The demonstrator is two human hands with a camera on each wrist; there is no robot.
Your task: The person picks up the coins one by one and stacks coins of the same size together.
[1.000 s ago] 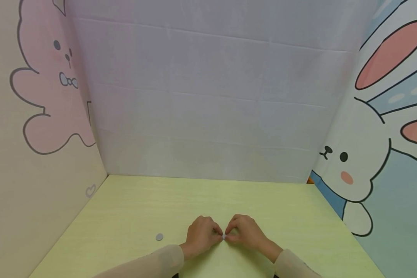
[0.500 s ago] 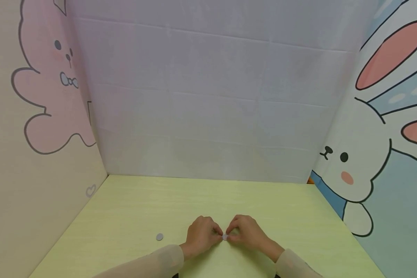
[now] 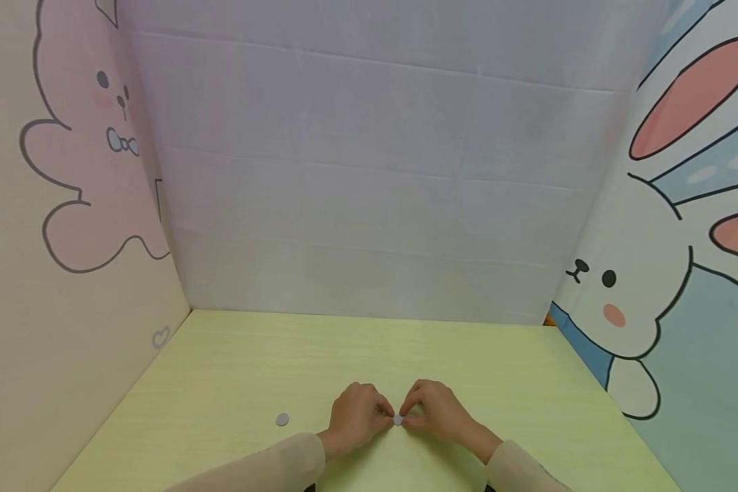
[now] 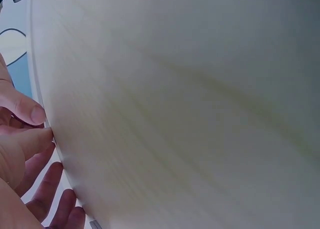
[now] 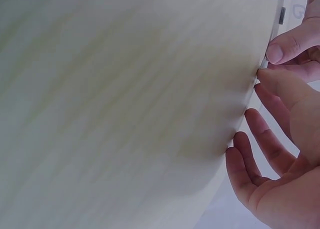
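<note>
A small flat grey disc (image 3: 398, 420) is at the middle of the table's front part, between both hands' fingertips. From its left side my left hand (image 3: 358, 417) holds it at the edge with thumb and forefinger. My right hand (image 3: 435, 412) pinches the opposite edge the same way. In the right wrist view a thin pale sliver of the disc (image 5: 265, 63) shows between the fingertips, and the other fingers rest on the tabletop. The left wrist view shows the left hand (image 4: 22, 154) with its fingertips at the table surface; the disc is mostly hidden there.
A second grey disc (image 3: 282, 419) lies on the pale yellow-green table (image 3: 252, 369), left of the left hand. Behind the table stands a white cloth wall (image 3: 369, 171). Side walls printed with cartoon animals, such as a rabbit (image 3: 639, 287), bound the left and right.
The right hand has shifted very slightly to the right, and more of the disc's face shows between the fingertips. The left hand and the second disc have stayed put.
</note>
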